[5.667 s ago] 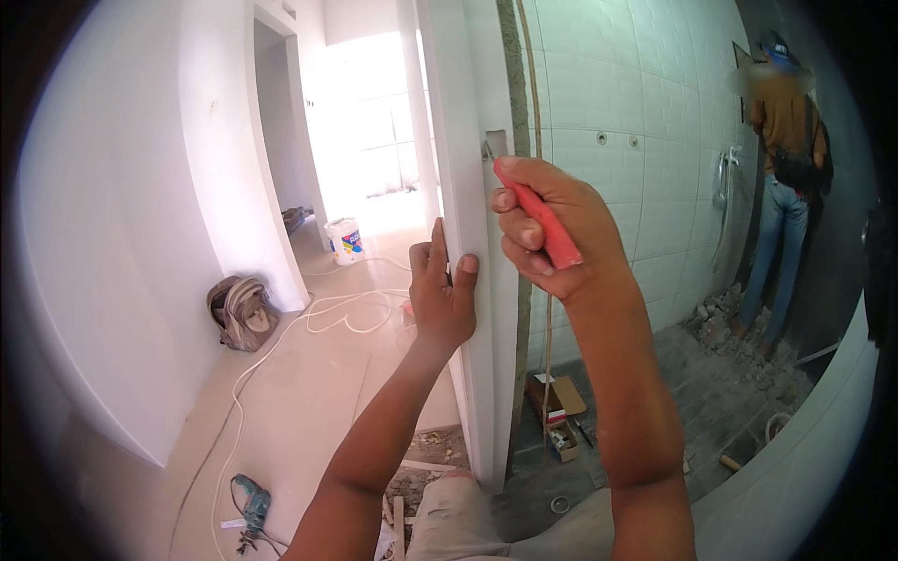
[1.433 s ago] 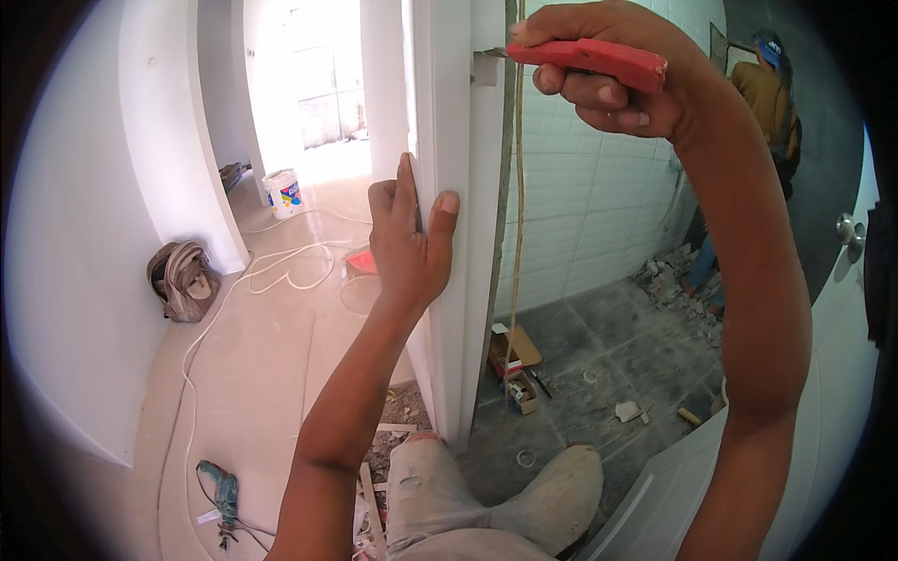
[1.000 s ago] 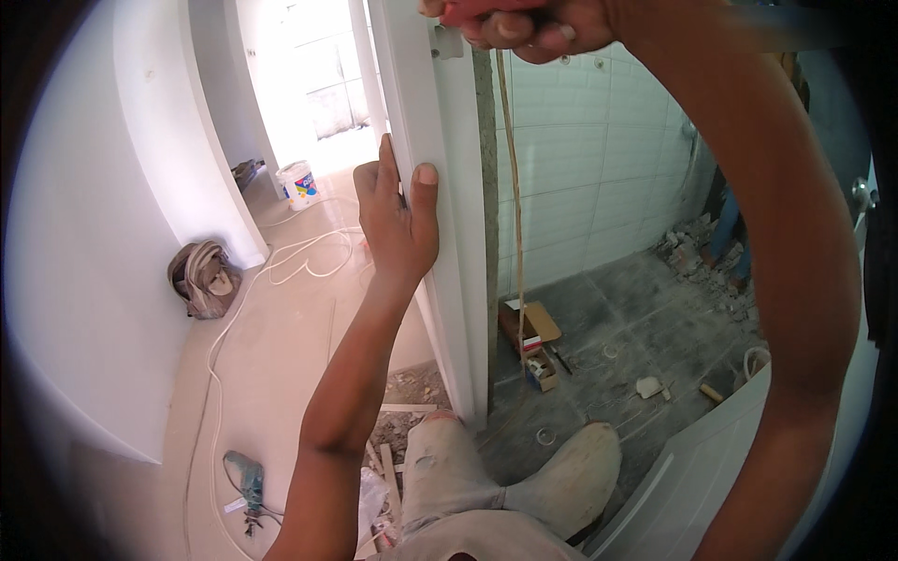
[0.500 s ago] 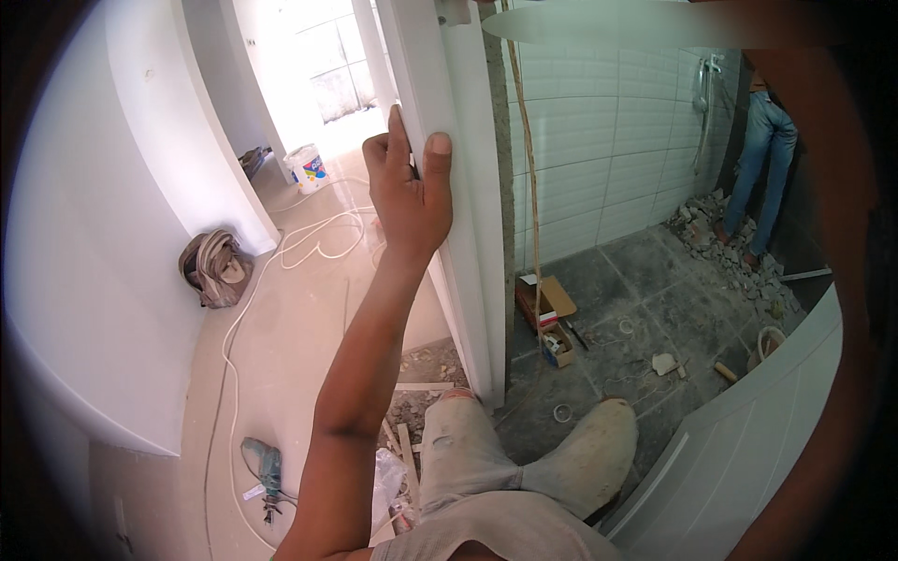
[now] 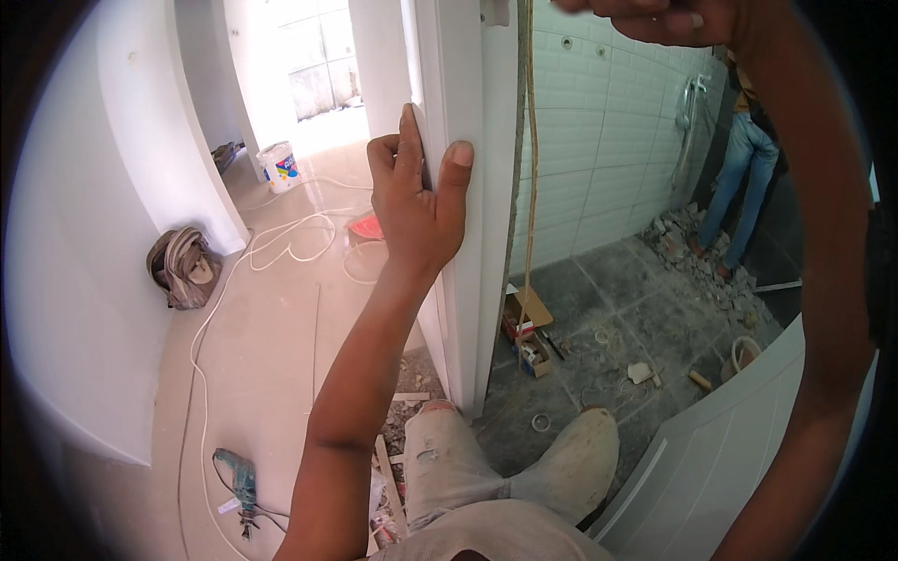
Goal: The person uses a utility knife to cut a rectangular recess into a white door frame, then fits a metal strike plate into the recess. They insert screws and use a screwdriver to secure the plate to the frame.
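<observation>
My left hand (image 5: 418,201) grips the edge of an upright white door frame (image 5: 470,280), thumb on its front face and fingers wrapped behind it. My right hand (image 5: 655,13) is raised to the picture's top edge, near a small metal fitting (image 5: 493,11) on the frame. Its fingers are curled, and the edge cuts off anything it might hold. A thin cord (image 5: 529,187) hangs down along the frame. My bent leg in dusty trousers (image 5: 510,463) is at the frame's foot.
On the left floor lie a power drill (image 5: 238,477), a white cable (image 5: 281,245), a grey bag (image 5: 182,266) and a paint bucket (image 5: 279,166). An open cardboard box (image 5: 526,323) sits on dark tiles. Another person (image 5: 739,178) stands by rubble. A white door leaf (image 5: 720,458) leans at lower right.
My right hand rose to the top edge of the picture and the red-handled tool it held is out of view. My left hand kept its grip on the frame.
</observation>
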Available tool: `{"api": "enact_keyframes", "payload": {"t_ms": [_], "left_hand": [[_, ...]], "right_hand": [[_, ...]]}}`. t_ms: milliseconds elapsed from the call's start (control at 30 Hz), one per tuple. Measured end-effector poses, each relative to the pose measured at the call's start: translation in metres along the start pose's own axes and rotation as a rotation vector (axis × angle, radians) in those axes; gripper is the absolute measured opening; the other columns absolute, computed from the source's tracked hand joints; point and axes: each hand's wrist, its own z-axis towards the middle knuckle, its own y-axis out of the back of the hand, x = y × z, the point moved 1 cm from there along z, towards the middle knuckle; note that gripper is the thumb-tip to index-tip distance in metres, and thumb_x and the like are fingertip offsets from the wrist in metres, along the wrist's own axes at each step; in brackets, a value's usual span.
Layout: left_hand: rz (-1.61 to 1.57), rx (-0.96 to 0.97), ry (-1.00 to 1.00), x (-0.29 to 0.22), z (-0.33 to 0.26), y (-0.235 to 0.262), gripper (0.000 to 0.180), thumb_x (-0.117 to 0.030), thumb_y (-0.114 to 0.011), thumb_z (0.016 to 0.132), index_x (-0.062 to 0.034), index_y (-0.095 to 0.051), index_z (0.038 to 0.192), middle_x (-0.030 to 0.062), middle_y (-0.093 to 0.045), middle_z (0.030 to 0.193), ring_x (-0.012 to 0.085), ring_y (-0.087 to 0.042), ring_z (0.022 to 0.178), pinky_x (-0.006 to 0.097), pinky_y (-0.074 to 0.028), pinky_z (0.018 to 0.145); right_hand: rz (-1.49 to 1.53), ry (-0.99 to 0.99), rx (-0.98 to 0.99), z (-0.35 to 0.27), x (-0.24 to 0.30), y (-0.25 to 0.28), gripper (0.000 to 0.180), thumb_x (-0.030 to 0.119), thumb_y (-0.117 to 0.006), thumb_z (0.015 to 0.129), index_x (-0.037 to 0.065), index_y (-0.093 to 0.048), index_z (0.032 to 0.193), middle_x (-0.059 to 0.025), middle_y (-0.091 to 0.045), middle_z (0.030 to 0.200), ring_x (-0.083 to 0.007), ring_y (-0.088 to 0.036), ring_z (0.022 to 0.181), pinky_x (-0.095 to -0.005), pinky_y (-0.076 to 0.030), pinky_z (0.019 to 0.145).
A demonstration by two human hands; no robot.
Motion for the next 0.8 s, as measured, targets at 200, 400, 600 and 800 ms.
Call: {"api": "enact_keyframes", "payload": {"t_ms": [200,400,600,800], "left_hand": [[0.004,-0.013,0.006,0.004,0.001,0.006,0.069,-0.038,-0.068,0.097,0.0117,-0.050,0.141,0.0126,-0.048,0.104,0.0190,-0.051,0.087,0.030,-0.046,0.068],[0.084,0.037,0.104,0.003,0.005,0.030,0.075,-0.046,-0.066,0.097,0.0102,-0.048,0.143,0.0133,-0.048,0.106,0.0213,-0.052,0.093,0.034,-0.048,0.076],[0.144,0.044,0.084,-0.006,0.003,0.018,0.071,-0.043,-0.070,0.094,0.0066,-0.052,0.141,0.0135,-0.048,0.110,0.0244,-0.054,0.099,0.035,-0.049,0.080],[0.370,-0.029,-0.217,-0.043,0.030,0.038,0.054,-0.025,-0.081,0.086,-0.0051,-0.063,0.133,0.0128,-0.049,0.110,0.0229,-0.056,0.090,0.035,-0.050,0.073]], "right_hand": [[-0.208,-0.105,-0.083,0.001,0.009,-0.029,0.025,0.016,-0.062,0.096,-0.007,-0.061,0.086,-0.0147,-0.065,0.064,-0.0144,-0.057,0.038,-0.0234,-0.041,0.029],[-0.761,0.188,-0.153,-0.039,-0.022,-0.017,0.046,0.034,-0.060,0.099,-0.006,-0.063,0.122,-0.0031,-0.057,0.063,-0.0040,-0.049,0.033,-0.0165,-0.035,0.025],[-0.459,0.149,-0.504,-0.115,-0.157,0.004,0.065,0.042,-0.073,0.086,0.008,-0.057,0.139,0.0005,-0.054,0.085,-0.0064,-0.049,0.068,-0.0220,-0.041,0.060],[0.331,-0.248,-0.685,-0.164,-0.401,-0.048,0.064,0.018,-0.074,0.090,0.009,-0.046,0.146,-0.0037,-0.064,0.082,-0.0121,-0.059,0.057,-0.0262,-0.049,0.050]]}}
